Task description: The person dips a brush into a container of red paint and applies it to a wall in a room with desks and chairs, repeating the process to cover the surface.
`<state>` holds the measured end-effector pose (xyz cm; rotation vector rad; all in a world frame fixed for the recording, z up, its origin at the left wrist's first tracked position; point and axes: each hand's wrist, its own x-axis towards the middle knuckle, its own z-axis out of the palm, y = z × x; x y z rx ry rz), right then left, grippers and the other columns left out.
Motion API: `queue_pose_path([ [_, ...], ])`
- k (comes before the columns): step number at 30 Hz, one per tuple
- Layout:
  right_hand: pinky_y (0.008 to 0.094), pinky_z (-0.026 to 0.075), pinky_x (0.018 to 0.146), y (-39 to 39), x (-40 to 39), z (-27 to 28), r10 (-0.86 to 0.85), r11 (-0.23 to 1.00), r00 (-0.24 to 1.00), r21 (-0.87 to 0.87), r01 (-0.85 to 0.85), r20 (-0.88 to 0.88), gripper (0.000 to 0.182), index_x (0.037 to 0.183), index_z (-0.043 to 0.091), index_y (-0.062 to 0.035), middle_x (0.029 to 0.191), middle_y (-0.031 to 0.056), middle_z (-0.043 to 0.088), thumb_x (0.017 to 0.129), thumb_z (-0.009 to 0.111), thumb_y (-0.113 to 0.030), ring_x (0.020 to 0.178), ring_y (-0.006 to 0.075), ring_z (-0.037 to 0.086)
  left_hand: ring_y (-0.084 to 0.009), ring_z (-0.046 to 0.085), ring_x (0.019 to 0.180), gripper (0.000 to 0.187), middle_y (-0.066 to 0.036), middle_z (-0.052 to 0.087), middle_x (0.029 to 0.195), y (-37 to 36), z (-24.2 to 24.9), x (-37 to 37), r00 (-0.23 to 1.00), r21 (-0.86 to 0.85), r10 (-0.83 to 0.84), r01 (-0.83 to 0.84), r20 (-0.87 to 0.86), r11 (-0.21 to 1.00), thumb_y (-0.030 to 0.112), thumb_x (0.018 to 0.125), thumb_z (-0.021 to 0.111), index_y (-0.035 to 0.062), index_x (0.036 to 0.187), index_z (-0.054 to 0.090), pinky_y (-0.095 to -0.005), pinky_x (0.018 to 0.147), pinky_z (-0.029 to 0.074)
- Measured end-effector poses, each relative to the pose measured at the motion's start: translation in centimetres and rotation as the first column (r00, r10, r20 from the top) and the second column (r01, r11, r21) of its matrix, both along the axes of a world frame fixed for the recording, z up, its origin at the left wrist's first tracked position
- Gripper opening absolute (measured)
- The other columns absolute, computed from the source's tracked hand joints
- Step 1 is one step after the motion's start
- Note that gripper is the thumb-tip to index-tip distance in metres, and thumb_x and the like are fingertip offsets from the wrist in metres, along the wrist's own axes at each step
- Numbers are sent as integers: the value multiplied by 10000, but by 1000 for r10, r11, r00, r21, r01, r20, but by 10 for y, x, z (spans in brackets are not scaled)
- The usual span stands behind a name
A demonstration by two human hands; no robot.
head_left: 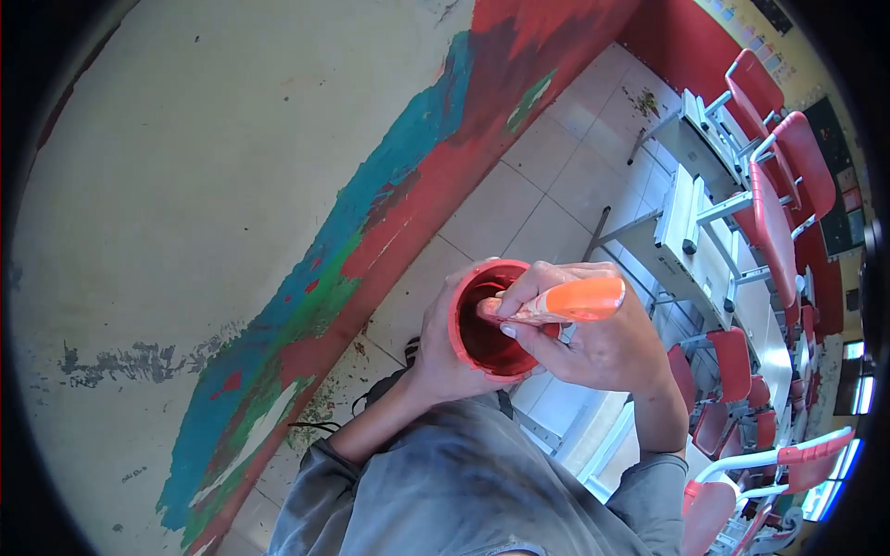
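A round red paint container (pixel 460 326) is held in front of the body by my left hand (pixel 438 357), whose fingers wrap round its side. Dark red paint shows inside. My right hand (pixel 607 347) pinches a paintbrush with an orange handle (pixel 586 298) over the container's right rim. The brush's lower end reaches down into the opening; its bristles cannot be made out. To the left stands a pale wall (pixel 185 185) with patches of blue (pixel 306 269), green and red paint along its lower part.
The tiled floor (pixel 501 206) has debris by the wall and a stain farther off. On the right, red chairs (pixel 777 236) are stacked upside down on white tables (pixel 709 278). More red chairs (pixel 731 366) stand at the lower right.
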<state>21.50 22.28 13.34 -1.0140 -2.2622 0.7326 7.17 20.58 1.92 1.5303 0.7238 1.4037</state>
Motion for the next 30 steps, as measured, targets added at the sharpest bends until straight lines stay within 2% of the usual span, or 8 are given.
queue_pose_path([
  [6,335,441,526,5,4,-4,22,999,1000,-26,-22,-6,166,855,545,-89,697,73,580,704,607,-56,587,264,552,-222,509,1028,899,-110,488,1130,4,-3,2,999,-29,-11,12,37,999,244,492,847,32,1220,363,-350,867,417],
  [8,308,440,520,8,6,-8,47,998,990,49,-40,-137,174,853,544,-77,719,66,586,704,609,-13,574,218,565,-222,513,1023,890,-111,493,1125,7,-5,3,996,-76,-35,40,76,996,251,494,848,32,1212,370,-347,867,418],
  [12,236,429,511,9,19,8,-109,993,963,-62,96,-247,181,834,535,-56,779,50,581,712,606,56,587,104,567,-225,522,1015,866,-114,503,1113,14,-5,2,998,-76,-27,32,60,997,255,496,851,30,1191,386,-345,865,425],
  [13,192,407,484,14,22,3,-132,991,932,-60,119,-338,165,812,513,-42,805,30,557,723,605,62,603,47,536,-225,523,1014,859,-114,505,1110,17,-4,2,999,-42,-8,10,33,999,256,497,852,29,1186,390,-345,864,427],
  [16,175,396,449,24,26,1,-400,890,756,-415,187,-518,190,823,490,-26,775,14,541,709,614,62,559,42,519,-193,503,1046,829,-109,485,1141,26,-10,1,997,-92,-64,68,44,993,173,502,848,28,1177,389,-353,895,409],
  [19,183,386,404,32,34,-11,-510,819,627,-554,147,-589,256,909,450,-36,760,15,527,718,606,32,513,50,500,-186,511,1035,789,-108,500,1126,34,-7,0,995,-105,-87,91,38,990,173,514,845,26,1158,415,-342,888,415],
  [24,206,373,361,39,30,-26,-668,714,400,-693,104,-628,284,962,434,-80,757,26,536,745,617,-66,505,69,503,-202,524,1017,798,-112,508,1105,46,-13,4,996,-93,-79,82,33,992,227,518,845,21,1156,412,-333,865,431],
  [30,225,429,389,54,46,-57,-676,674,275,-725,-143,-683,246,967,453,-118,787,27,568,769,589,-65,584,112,581,-197,527,1013,800,-102,518,1092,69,-11,6,997,-86,-26,31,69,996,202,504,850,30,1151,413,-321,866,434],
])
